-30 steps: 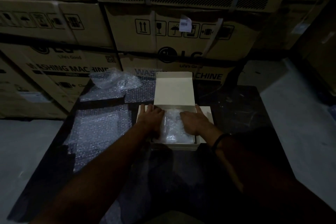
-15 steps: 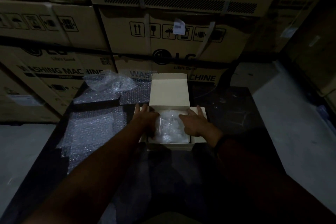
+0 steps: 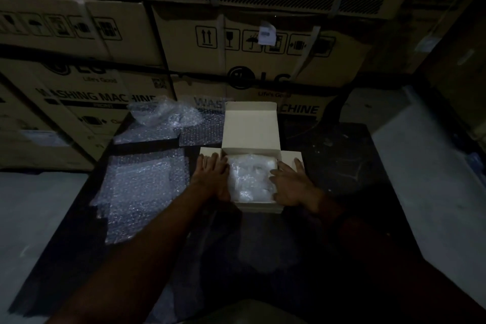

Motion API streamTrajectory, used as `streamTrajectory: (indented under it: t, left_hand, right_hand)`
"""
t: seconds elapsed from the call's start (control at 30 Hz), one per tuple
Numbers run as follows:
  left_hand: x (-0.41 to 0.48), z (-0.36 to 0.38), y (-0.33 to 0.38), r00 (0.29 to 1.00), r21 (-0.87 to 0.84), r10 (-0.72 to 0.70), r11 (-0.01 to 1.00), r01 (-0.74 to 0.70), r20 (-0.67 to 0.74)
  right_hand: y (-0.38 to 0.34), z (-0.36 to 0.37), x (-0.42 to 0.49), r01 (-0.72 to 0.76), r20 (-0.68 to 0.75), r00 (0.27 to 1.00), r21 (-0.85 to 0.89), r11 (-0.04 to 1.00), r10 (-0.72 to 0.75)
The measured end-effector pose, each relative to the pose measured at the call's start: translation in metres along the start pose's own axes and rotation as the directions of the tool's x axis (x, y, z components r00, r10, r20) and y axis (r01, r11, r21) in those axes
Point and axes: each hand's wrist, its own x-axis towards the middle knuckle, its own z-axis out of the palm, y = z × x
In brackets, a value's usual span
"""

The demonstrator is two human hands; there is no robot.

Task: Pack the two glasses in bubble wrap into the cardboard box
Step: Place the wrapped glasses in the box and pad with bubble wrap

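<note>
Glasses in bubble wrap sit inside the open cardboard box, between both hands. Spare bubble wrap sheets lie left of the left hand, which rests flat, fingers straight, on the box's left flap. The right hand, fingers spread, holds nothing and rests on the right flap.

The box was a plain pale cream, lid and walls alike. The wrap in it was clear with a whitish sheen, its bubbles making a fine dotted grid. The loose sheets had the same dot pattern (greyer in the dim light). The bench was black, flecked with pale scuffs. The cartons behind were brown with black lettering, black handling symbols and a band of slanted black stripes. A label on one was white. The floor was grey.
</note>
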Motion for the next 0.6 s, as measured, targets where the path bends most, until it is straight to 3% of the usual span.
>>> streamTrajectory:
  t: [0.3,0.4,0.47,0.53,0.6]
  left_hand:
    - [-0.004,-0.005,0.005,0.998,-0.02,-0.048,0.999,0.047,-0.034]
    - [-0.013,-0.014,0.001,0.992,-0.081,-0.039,0.996,0.029,-0.124]
    - [-0.021,-0.015,-0.005,0.96,-0.138,0.007,0.989,-0.047,-0.281]
    - [-0.027,-0.01,-0.008,0.902,-0.229,0.15,0.938,-0.259,-0.405]
    - [-0.03,-0.006,-0.006,0.901,-0.41,0.258,0.822,-0.394,-0.349]
  right_hand:
    - [-0.013,-0.004,0.004,-0.095,-0.016,0.995,-0.029,0.995,0.094]
    - [-0.016,-0.012,-0.006,-0.08,-0.08,0.994,0.01,0.997,0.08]
    - [-0.014,-0.011,-0.018,-0.042,-0.237,0.967,0.203,0.978,0.091]
    - [-0.015,-0.004,-0.031,0.08,-0.308,0.95,0.39,0.918,0.048]
    - [-0.02,0.001,-0.039,0.189,-0.253,0.962,0.369,0.91,-0.098]
